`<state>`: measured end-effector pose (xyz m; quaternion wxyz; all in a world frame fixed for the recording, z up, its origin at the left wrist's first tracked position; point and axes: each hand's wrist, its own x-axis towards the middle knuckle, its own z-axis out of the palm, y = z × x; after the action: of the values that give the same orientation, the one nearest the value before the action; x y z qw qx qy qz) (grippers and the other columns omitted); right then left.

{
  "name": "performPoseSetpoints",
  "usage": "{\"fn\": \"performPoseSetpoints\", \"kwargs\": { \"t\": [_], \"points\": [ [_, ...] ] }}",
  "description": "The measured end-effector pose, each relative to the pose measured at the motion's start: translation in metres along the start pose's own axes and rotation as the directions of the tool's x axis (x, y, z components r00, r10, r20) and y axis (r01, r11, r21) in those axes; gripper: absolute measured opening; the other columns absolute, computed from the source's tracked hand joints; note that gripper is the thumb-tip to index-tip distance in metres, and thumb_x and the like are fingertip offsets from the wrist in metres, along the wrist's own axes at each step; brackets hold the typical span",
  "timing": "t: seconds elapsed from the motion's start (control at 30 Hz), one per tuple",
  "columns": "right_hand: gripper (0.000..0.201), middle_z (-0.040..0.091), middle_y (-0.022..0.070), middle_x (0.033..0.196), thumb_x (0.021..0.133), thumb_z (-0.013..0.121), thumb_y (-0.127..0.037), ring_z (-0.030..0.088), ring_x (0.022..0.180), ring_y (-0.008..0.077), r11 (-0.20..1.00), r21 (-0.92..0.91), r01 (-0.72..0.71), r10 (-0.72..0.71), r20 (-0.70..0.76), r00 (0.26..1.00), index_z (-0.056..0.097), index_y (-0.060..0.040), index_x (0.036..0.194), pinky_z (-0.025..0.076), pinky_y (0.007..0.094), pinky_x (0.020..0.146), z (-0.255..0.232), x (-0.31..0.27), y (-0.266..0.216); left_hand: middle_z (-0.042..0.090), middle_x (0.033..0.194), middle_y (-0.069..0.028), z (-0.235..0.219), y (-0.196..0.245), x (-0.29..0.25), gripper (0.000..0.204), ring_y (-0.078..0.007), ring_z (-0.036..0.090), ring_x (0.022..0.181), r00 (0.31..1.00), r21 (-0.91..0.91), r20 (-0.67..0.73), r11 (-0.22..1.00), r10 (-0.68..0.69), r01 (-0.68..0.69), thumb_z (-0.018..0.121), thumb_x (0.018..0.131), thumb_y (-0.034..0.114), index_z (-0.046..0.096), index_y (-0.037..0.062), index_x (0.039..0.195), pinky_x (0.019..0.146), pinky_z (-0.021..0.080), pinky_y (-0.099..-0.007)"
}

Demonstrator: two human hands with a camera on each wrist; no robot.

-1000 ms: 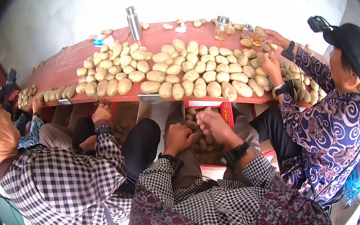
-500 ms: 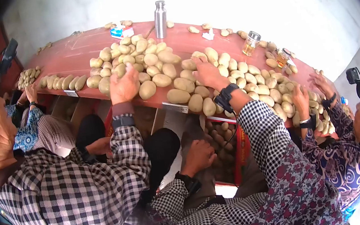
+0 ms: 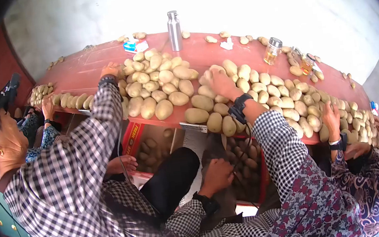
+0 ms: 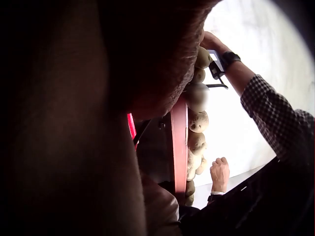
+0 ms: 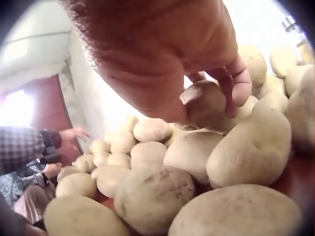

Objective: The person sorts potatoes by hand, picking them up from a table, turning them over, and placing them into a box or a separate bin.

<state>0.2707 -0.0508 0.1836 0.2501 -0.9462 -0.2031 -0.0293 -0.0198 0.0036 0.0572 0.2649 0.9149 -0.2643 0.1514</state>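
In the head view my right hand reaches over the near part of the potato rows on the table. The right wrist view shows its thumb and fingers around a potato, just above other potatoes. My left hand stays low by my leg, its fingers loosely curled and holding nothing. Beside it, below the table edge, stands a red-sided box with potatoes inside. The left wrist view is mostly filled by my dark, close left hand.
The red table carries a potato heap, a steel bottle, a glass jar and a tissue pack. A person in a checked shirt sits left, reaching to the heap. Another person sits right.
My right hand has gone from over my lap up to the table potatoes and now grips one. My left hand stays low. The left neighbour's hand has moved up to the heap's far left side.
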Motion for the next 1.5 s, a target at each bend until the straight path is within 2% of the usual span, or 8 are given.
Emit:
{"fn": "performPoseSetpoints", "kwargs": {
  "t": [0.07,0.17,0.37,0.6,0.87,1.27,1.4,1.5],
  "points": [
    [0.039,0.057,0.0193,0.115,0.094,0.044,-0.023,0.063,0.089,0.0282,0.851,0.507,-0.138,0.132,0.047,0.99,0.044,-0.0024,0.127,0.053,0.0385,0.075,-0.03,-0.028,-0.005,0.059,0.078,-0.0015,0.005,0.0,-0.001,0.01,-0.0224,0.056,0.084,0.999,-0.062,-0.04,0.998,-0.007,0.004,0.068,0.072,0.021,0.064,0.0123,0.075,0.078,0.04,-0.0393],
    [0.039,0.064,0.0124,0.106,0.1,0.035,-0.033,0.063,0.075,0.0184,0.037,0.942,-0.335,0.036,0.333,0.942,0.05,-0.0061,0.123,0.051,0.0308,0.061,-0.062,-0.121,0.007,0.061,0.078,-0.0009,0.007,0.0,-0.003,0.009,-0.0218,0.057,0.084,0.997,-0.137,-0.06,0.99,-0.047,0.039,0.068,0.073,0.021,0.065,0.0135,0.075,0.078,0.04,-0.0391],
    [0.037,0.062,0.0129,0.103,0.1,0.04,-0.038,0.059,0.074,0.0225,-0.526,0.689,-0.499,-0.068,0.55,0.832,0.048,-0.0113,0.124,0.049,0.0315,0.059,-0.015,-0.316,0.03,0.062,0.076,-0.0024,0.024,-0.007,-0.005,0.01,-0.0242,0.057,0.079,0.991,-0.076,-0.1,0.994,-0.092,0.084,0.068,0.075,0.023,0.066,0.0132,0.072,0.077,0.039,-0.0411],
    [0.043,0.05,0.0219,0.117,0.099,0.045,-0.037,0.057,0.087,0.0275,-0.884,0.291,-0.365,0.172,0.931,0.323,0.039,-0.0053,0.127,0.053,0.0336,0.07,0.127,-0.407,0.097,0.062,0.076,-0.0035,0.011,-0.002,-0.01,0.011,-0.0242,0.056,0.081,0.99,-0.051,-0.041,0.99,-0.133,0.131,0.067,0.077,0.022,0.066,0.0109,0.074,0.078,0.039,-0.0409],
    [0.037,0.052,0.0145,0.117,0.1,0.043,-0.029,0.059,0.095,0.0263,-0.455,0.886,-0.086,0.684,0.41,0.603,0.04,-0.0035,0.127,0.054,0.0394,0.079,0.084,-0.36,0.096,0.064,0.077,-0.0052,0.014,-0.006,0.002,0.013,-0.0258,0.058,0.08,0.99,0.013,0.026,0.991,-0.137,0.137,0.067,0.077,0.022,0.067,0.009,0.076,0.076,0.042,-0.0405],
    [0.016,0.061,0.0027,0.079,0.095,0.049,-0.017,0.055,0.064,0.0073,0.014,0.865,-0.501,0.508,0.425,0.749,0.057,-0.0043,0.1,0.045,0.0219,0.056,0.063,-0.377,0.044,0.063,0.076,-0.0073,0.021,-0.011,0.003,0.021,-0.0281,0.057,0.078,0.981,0.149,0.038,0.972,-0.189,0.182,0.066,0.081,0.026,0.064,0.0064,0.073,0.073,0.041,-0.0423],
    [0.014,0.062,0.0038,0.076,0.092,0.052,-0.011,0.057,0.067,0.0087,0.365,0.914,-0.175,0.474,-0.021,0.88,0.059,-0.0001,0.097,0.046,0.0239,0.06,0.03,-0.36,0.057,0.062,0.078,-0.0057,0.024,-0.011,0.001,0.021,-0.0263,0.056,0.081,0.972,0.16,0.064,0.964,-0.225,0.212,0.065,0.082,0.028,0.065,0.0076,0.074,0.075,0.04,-0.0412],
    [0.011,0.062,0.0119,0.081,0.088,0.055,-0.006,0.06,0.073,0.0239,0.842,0.538,0.028,0.316,-0.535,0.784,0.058,0.0001,0.097,0.048,0.0339,0.069,-0.019,-0.343,0.064,0.063,0.077,-0.0053,0.024,-0.012,-0.003,0.022,-0.0263,0.056,0.081,0.977,0.168,0.057,0.966,-0.207,0.195,0.065,0.082,0.029,0.065,0.0079,0.074,0.075,0.04,-0.0415]
  ]
}}
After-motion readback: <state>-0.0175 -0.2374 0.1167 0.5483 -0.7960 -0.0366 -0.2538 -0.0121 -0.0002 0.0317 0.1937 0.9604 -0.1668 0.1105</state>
